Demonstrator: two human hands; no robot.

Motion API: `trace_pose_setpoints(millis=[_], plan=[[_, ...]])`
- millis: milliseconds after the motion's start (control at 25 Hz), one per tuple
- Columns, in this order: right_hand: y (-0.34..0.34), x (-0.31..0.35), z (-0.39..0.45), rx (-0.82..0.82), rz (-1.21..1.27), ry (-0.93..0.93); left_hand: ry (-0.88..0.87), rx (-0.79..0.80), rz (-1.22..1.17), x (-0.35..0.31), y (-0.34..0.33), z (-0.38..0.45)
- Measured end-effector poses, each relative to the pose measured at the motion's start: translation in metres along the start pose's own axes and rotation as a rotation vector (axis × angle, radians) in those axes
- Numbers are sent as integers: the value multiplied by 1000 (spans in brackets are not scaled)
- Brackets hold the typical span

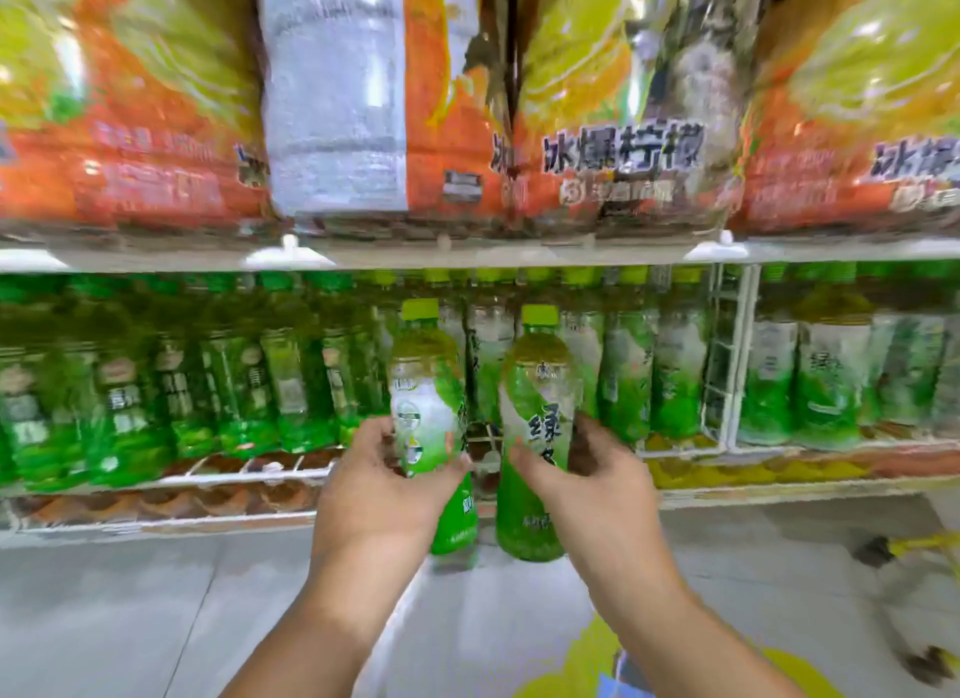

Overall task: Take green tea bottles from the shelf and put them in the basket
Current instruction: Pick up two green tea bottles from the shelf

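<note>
**Two green tea bottles held before the shelf**

We held two bottles, one per hand. Our left hand (pixel 382 476) gripped the left green tea bottle (pixel 428 401), fingers curled round its lower half; our right hand (pixel 582 481) gripped the right green tea bottle (pixel 537 411) likewise. Both stood upright at centre, just beside each other, in front of the shelf (pixel 467 255). Behind them, from 9 to 3 o'clock, ran a blurred row of green bottles (pixel 208 385), too smeared to count. At 12 o'clock sat orange multipacks (pixel 130 125). Each held bottle showed a lime cap, amber tea and a green-white label.
</note>
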State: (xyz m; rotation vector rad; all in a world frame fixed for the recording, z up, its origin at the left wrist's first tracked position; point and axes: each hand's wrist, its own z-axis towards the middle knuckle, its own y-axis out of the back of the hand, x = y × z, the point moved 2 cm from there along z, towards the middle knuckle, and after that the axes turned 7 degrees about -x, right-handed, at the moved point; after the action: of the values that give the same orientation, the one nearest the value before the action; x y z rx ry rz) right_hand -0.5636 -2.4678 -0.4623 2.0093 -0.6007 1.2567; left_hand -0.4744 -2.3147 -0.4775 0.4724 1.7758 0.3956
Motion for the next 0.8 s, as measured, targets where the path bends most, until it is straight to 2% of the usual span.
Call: trace_pose_setpoints(millis=[120,280,360,800], plan=[[-13,-12,36,-33,-101,74,-50,10,-8,-3,-25,29],[-31,-19,73,-53,-97,-14,-65,9,107,-11,-44,55],[-41,-22,85,-96,-126,10,-73,-20,118,-11,-54,64],[-66,-28,96,-217,-290,185,-135,-41,138,4,-93,86]])
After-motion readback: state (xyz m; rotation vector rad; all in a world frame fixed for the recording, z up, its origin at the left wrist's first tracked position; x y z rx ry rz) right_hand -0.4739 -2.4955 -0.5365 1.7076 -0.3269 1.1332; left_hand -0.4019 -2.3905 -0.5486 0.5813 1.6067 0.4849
